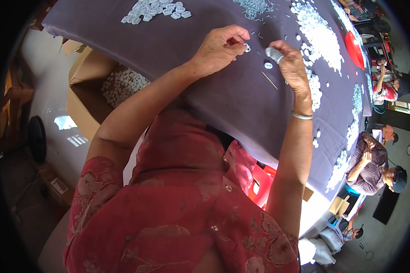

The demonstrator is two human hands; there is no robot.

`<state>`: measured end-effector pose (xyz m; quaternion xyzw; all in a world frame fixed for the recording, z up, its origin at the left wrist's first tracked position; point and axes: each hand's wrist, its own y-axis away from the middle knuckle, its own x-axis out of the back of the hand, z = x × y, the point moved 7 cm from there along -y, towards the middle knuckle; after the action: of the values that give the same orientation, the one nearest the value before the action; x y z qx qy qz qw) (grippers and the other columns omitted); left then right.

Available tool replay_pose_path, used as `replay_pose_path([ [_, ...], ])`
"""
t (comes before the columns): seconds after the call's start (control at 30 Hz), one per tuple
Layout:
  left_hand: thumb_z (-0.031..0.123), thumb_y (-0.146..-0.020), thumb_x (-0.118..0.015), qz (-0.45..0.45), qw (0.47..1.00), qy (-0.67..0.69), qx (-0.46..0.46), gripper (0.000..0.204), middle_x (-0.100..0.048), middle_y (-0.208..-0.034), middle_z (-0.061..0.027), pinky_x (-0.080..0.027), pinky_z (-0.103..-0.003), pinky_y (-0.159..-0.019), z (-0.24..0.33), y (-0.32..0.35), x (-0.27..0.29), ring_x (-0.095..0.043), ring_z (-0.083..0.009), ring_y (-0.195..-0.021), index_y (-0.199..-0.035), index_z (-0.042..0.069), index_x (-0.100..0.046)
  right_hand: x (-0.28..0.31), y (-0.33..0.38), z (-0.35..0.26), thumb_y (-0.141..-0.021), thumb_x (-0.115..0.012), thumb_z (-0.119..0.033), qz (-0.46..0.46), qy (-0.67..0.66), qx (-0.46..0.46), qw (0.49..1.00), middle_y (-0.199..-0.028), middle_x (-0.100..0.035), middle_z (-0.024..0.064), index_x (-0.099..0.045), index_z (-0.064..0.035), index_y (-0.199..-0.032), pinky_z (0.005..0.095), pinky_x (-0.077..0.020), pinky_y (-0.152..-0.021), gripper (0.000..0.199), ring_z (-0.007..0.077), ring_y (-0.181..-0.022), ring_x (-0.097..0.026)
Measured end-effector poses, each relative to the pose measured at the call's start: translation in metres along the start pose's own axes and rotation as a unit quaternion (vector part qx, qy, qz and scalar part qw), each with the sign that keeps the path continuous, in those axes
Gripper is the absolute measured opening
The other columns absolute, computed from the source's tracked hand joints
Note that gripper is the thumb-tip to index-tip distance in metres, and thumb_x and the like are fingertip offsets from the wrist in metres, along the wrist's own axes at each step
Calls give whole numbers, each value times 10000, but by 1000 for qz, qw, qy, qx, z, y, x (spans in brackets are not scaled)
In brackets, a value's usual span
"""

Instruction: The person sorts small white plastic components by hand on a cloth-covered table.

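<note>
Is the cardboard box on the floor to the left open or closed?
Open. The cardboard box has its flaps folded outward, and a heap of small white pieces shows inside.

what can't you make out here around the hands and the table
- Head view: the white piece pinched by the left hand is too small to tell its shape.
- Right hand: its fingertips curl under, hiding any grip.
- Cardboard box: partly hidden under the table.
- Red tray: squeezed by the fisheye rim.
</note>
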<state>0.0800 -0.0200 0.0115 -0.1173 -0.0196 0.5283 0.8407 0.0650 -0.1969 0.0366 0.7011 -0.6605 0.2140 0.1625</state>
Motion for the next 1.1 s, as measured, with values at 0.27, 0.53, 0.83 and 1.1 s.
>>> replay_pose_path([
  [0.27, 42, -808, -603, -11, 1000, 13, -6, 231, -590, -791, -29, -437, -215, -529, 3, 3, -2, -508, -64, -630, -1037, 38, -568, -12, 8, -23, -828, -616, -61, -12, -122, 5, 992, -817, -592, -21, -621, -40, -907, 182, -411, -641, 82, 43, -733, -518],
  [0.53, 57, -823, -589, -37, 999, 27, -15, 279, -595, -791, -27, -443, -220, -546, 7, 3, -7, -518, -68, -647, -1093, 22, -528, -24, 14, -42, -844, -592, -77, -31, -109, 39, 993, -822, -589, -38, -643, -60, -911, 179, -403, -641, 86, 38, -733, -503],
  [0.83, 48, -818, -591, -41, 999, 34, -4, 301, -594, -801, -26, -447, -217, -551, 6, 4, -7, -529, -70, -675, -1110, 47, -522, -28, 14, -46, -841, -557, -17, -32, -54, 17, 998, -823, -575, -48, -625, -59, -971, 177, -384, -641, 153, 38, -754, -498],
  [1.1, 34, -813, -588, -48, 998, 29, -8, 306, -593, -789, -20, -441, -214, -548, 7, 4, -9, -530, -66, -680, -1111, 54, -520, -29, 12, -45, -814, -552, 29, -41, -68, 32, 996, -907, -578, -17, -591, -40, -1044, 198, -407, -741, 243, 76, -851, -519],
])
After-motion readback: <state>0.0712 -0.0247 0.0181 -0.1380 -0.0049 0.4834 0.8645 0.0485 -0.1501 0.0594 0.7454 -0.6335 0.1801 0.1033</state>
